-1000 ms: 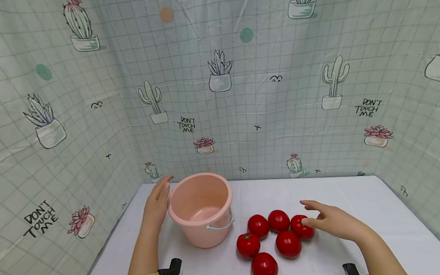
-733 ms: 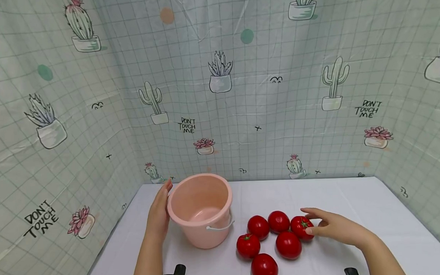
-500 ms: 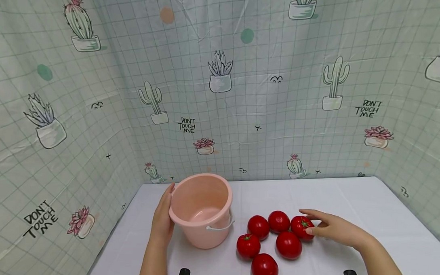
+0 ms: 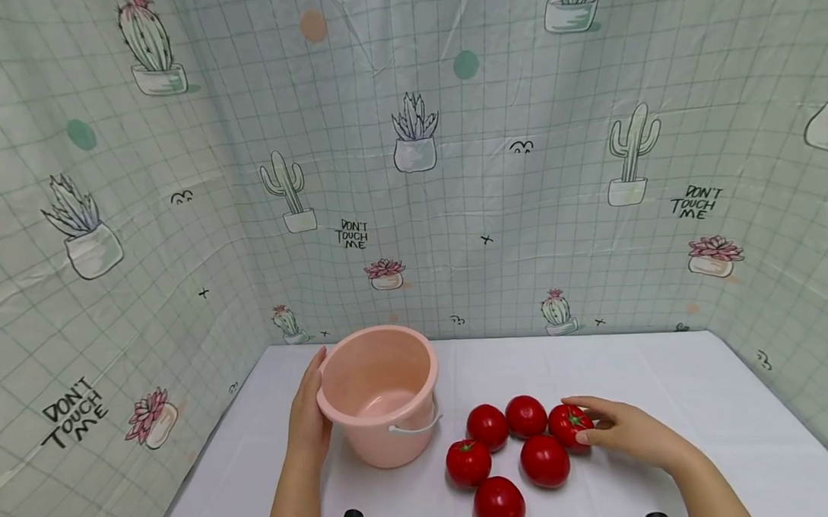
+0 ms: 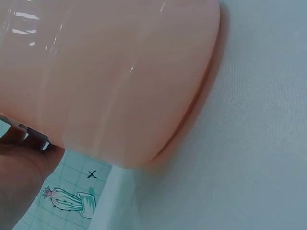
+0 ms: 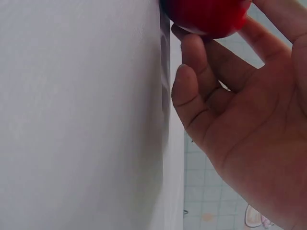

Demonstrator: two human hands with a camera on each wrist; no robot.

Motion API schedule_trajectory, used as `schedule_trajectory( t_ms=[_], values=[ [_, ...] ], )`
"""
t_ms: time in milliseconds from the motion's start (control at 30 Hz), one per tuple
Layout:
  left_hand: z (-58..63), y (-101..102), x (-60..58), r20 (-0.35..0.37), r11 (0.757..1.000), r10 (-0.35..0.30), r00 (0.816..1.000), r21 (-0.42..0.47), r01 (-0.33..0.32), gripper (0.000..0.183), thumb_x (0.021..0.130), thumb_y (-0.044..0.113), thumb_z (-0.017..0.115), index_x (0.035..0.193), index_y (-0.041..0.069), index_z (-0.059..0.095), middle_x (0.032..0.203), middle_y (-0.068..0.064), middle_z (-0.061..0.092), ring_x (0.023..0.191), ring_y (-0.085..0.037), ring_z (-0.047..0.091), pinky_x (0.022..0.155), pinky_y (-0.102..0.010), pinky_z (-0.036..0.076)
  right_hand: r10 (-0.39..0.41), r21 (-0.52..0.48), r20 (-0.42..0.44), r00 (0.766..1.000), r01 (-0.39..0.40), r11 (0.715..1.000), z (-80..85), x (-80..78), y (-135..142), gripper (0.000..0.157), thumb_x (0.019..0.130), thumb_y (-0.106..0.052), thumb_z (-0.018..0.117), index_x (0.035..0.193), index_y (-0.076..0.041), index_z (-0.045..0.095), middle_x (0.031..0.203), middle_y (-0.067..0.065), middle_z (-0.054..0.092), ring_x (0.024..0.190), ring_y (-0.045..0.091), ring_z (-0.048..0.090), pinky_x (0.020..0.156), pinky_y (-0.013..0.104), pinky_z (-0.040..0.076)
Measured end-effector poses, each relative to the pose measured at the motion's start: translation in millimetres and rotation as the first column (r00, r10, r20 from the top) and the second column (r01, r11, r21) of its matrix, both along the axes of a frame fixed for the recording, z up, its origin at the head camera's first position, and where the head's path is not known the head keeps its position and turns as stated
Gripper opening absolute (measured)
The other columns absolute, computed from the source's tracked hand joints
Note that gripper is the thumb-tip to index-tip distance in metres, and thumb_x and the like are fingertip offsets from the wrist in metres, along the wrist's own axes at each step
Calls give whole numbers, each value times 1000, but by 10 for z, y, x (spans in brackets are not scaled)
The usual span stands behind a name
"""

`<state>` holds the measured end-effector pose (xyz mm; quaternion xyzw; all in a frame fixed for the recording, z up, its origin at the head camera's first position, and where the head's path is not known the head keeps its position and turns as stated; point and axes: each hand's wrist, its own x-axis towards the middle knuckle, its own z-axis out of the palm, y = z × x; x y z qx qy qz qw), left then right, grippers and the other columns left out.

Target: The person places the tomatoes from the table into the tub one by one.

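A pink bucket with a thin white handle stands upright at the left of the table. My left hand lies along its left side just under the rim, fingers extended; in the left wrist view the bucket wall fills much of the picture, with the hand at its edge. At the right, my right hand pinches a red tomato with a green star-shaped stem end, thumb on the near side, fingers on the far side. The right wrist view shows that tomato between the curved fingers.
Several more red tomatoes lie close together left of the right hand, among them one tomato in front and another tomato touching the pinched one. A white cloth covers the table. A cactus-print curtain closes off the back and sides.
My left hand has come up against the bucket's side. The right hand has lowered around the rightmost tomato, which has turned so its green stem end shows.
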<state>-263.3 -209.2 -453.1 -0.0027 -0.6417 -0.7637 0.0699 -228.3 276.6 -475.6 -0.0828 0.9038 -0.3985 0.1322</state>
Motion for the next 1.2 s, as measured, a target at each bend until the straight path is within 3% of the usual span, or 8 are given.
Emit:
schedule_trajectory(
  t_ms=[267,633,1000,1200],
  values=[
    [-4,-1,8,14,1000,26,1000,15,-26,52,104,51,37,153,32,35,158,13,35,144,-11,35,109,-20,41,30,15,-50,998,-29,999,44,-15,18,61,85,-40,74,140,-21,56,128,15,64,118,37,60,91,52,54],
    [-18,14,-15,15,998,49,999,27,-49,52,105,50,34,148,24,41,153,6,42,137,-12,41,100,-15,46,44,6,-85,995,-44,999,401,-99,69,59,89,-42,69,143,-24,52,133,18,61,122,40,56,90,56,54],
    [12,20,-23,28,998,59,998,19,-60,51,104,50,35,147,23,43,151,6,44,135,-13,43,102,-20,46,107,-20,-143,984,-111,994,930,-401,-140,60,92,-46,64,147,-29,46,138,18,58,124,36,57,95,61,49],
    [5,32,-37,26,997,69,997,19,-69,50,104,50,36,145,23,45,149,5,46,134,-13,45,103,-21,46,163,-82,-165,973,-178,981,1188,-659,-439,56,92,-44,65,145,-33,48,138,14,59,120,31,59,96,53,50]
  ],
)
